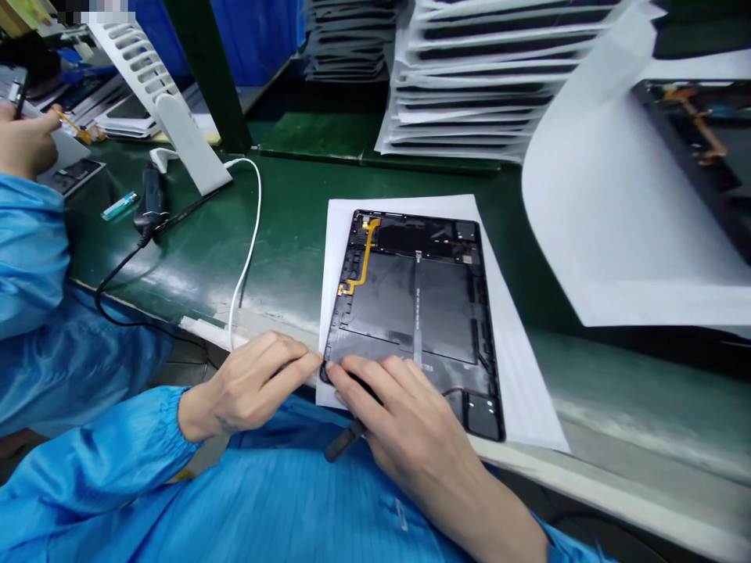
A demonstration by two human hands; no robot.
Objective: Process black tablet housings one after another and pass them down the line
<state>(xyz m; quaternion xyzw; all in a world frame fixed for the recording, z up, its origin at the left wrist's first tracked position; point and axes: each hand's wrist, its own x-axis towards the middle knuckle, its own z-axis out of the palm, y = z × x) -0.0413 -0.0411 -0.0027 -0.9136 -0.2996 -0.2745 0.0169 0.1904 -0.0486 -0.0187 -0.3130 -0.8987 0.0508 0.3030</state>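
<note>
A black tablet-like housing with a yellow flex cable along its left side lies open on a white sheet. My left hand is closed, its fingertips pinched together at the housing's near left corner; whatever lies between them is too small to make out. My right hand rests over the near edge, its index finger and thumb at the same corner. A dark tool handle sticks out from beneath my right palm, held in that hand.
Stacked sheets with dark panels stand at the back. Another housing lies on white sheeting at right. A white stand, white cable, black corded tool and lighter are at left, near another person's hand.
</note>
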